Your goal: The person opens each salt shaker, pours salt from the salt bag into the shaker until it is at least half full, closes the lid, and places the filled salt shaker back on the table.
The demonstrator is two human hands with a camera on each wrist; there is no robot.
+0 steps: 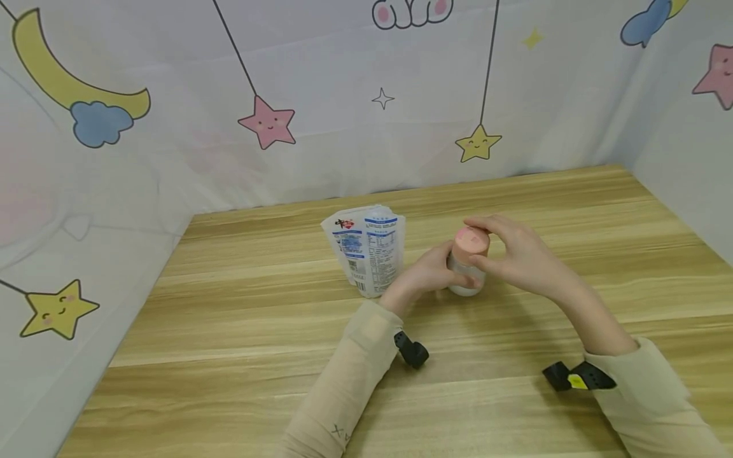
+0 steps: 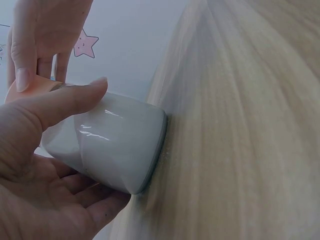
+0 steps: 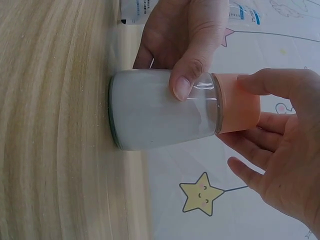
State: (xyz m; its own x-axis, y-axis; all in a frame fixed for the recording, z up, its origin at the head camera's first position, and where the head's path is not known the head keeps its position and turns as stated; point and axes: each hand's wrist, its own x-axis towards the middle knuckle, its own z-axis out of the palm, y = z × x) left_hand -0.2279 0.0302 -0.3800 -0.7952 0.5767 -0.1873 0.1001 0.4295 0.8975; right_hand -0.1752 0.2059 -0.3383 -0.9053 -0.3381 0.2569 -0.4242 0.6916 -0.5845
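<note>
head view shows the wooden surface [image 1: 258, 331] carrying a white printed pouch [image 1: 366, 248] standing upright, just beside the left hand [image 1: 426, 273]. to its right a glass jar [image 1: 466, 277] full of white powder stands upright on the surface, probably braced there so it cannot turn or tip. the left hand wraps the jar's body, thumb across the glass. the right hand [image 1: 515, 254] curls its fingertips round the pink lid [image 1: 472, 240], which sits on the jar's mouth.
</note>
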